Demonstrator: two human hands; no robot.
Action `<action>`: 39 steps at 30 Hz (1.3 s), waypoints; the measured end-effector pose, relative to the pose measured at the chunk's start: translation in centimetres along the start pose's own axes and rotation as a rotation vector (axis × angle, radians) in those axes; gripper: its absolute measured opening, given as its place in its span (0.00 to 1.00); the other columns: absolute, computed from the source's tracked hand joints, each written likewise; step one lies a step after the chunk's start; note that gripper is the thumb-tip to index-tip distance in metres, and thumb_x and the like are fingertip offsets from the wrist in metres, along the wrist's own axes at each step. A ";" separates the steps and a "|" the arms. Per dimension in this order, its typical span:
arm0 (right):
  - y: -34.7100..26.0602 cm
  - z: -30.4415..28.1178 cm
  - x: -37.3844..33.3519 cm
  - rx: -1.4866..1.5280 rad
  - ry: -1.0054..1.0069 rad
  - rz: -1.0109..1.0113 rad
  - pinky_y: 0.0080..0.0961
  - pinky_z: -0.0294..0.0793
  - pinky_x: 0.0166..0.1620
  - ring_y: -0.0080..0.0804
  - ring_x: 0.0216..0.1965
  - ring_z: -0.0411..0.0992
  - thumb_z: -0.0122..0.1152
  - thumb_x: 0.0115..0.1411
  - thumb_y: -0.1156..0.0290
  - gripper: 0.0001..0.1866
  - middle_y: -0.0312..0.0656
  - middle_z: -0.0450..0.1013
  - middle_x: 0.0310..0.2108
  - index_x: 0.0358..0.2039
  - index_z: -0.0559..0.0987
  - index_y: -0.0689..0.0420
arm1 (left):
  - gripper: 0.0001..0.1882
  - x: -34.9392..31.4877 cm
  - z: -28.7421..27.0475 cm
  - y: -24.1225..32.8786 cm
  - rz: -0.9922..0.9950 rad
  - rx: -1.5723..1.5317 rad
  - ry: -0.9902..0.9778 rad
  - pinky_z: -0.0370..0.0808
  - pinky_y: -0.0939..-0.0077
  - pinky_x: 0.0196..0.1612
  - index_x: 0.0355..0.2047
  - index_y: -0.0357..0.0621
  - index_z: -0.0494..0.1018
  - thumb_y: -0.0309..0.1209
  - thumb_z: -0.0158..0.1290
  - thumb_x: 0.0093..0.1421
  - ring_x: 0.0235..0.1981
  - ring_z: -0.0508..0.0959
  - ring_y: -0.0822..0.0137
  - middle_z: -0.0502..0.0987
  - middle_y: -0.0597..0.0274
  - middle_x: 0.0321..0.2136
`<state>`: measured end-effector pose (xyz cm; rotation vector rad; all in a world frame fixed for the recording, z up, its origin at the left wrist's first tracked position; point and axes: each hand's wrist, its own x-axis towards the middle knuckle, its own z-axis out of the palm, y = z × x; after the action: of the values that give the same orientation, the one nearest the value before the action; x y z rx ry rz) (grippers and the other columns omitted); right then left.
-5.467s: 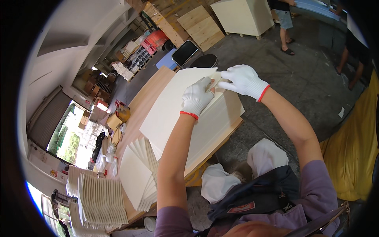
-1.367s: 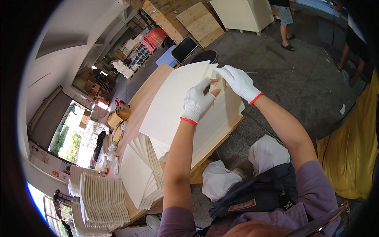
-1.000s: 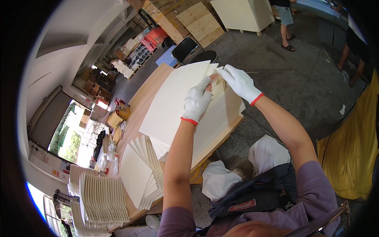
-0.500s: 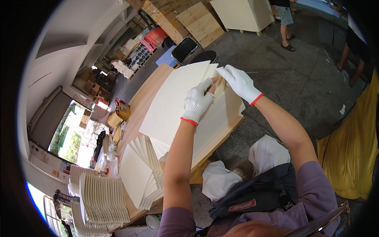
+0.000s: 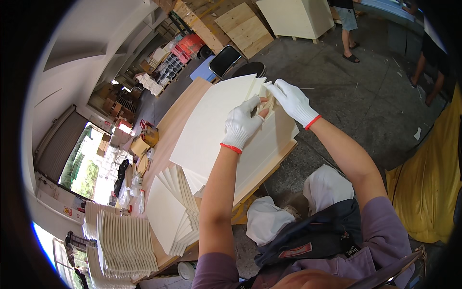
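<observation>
A stack of large white sheets [image 5: 211, 120] lies on the wooden table in front of me, its far right corner fanned into several layers. My left hand [image 5: 243, 123], in a white knit glove with bare thumb and forefinger tips, rests over the stack. Its thumb and forefinger are apart beside the fanned corner. Across from it, my right hand [image 5: 292, 102], fully gloved, has its fingers together at the sheets' right edge, gripping the bent layers. Its thumb is hidden. Cream sheet edges show between the two hands.
Smaller fanned sheets [image 5: 168, 212] lie on the table [image 5: 180, 103] nearer on the left, beside tall piles of curved white pieces [image 5: 126, 241]. A black chair [image 5: 226, 61] stands beyond the table. Two people stand far right; yellow fabric [image 5: 428, 178] hangs at right.
My left thumb and forefinger have shifted slightly right and spread further apart at the sheets' corner. My right hand stays almost still at the edge.
</observation>
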<state>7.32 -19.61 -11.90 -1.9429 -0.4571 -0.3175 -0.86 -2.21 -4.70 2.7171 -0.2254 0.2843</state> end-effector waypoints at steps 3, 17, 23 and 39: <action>-0.3 -0.1 -0.1 -0.008 0.008 0.004 0.50 0.74 0.45 0.60 0.45 0.77 0.44 0.74 0.42 0.27 0.55 0.80 0.42 0.47 0.77 0.54 | 0.20 -0.1 0.1 -0.3 0.050 0.005 0.023 0.79 0.61 0.46 0.54 0.62 0.80 0.43 0.63 0.62 0.40 0.85 0.53 0.84 0.54 0.38; -1.3 0.0 0.5 1.134 0.136 0.275 0.35 0.78 0.46 0.40 0.46 0.78 0.62 0.69 0.51 0.23 0.44 0.77 0.48 0.52 0.75 0.58 | 0.25 -1.7 1.2 0.3 0.288 0.190 0.274 0.82 0.59 0.38 0.55 0.62 0.78 0.29 0.58 0.55 0.34 0.84 0.55 0.83 0.65 0.35; -5.3 3.4 -1.6 1.465 -0.304 0.654 0.48 0.81 0.53 0.42 0.56 0.73 0.62 0.70 0.60 0.26 0.46 0.71 0.58 0.63 0.68 0.57 | 0.20 -6.1 2.7 -0.6 0.525 0.127 0.804 0.81 0.55 0.44 0.49 0.50 0.78 0.27 0.61 0.54 0.47 0.83 0.52 0.80 0.61 0.52; -8.5 3.0 -4.9 1.052 -0.433 0.527 0.40 0.80 0.60 0.40 0.60 0.73 0.58 0.72 0.70 0.22 0.45 0.70 0.61 0.63 0.69 0.61 | 0.18 -23.0 3.0 -8.4 -0.124 -0.551 0.414 0.80 0.58 0.53 0.57 0.53 0.77 0.32 0.54 0.66 0.49 0.82 0.50 0.80 0.57 0.55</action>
<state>-0.83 -14.61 -8.27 -1.0033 -0.2709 0.6011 -20.94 6.86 -15.79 2.0647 -0.0095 0.6333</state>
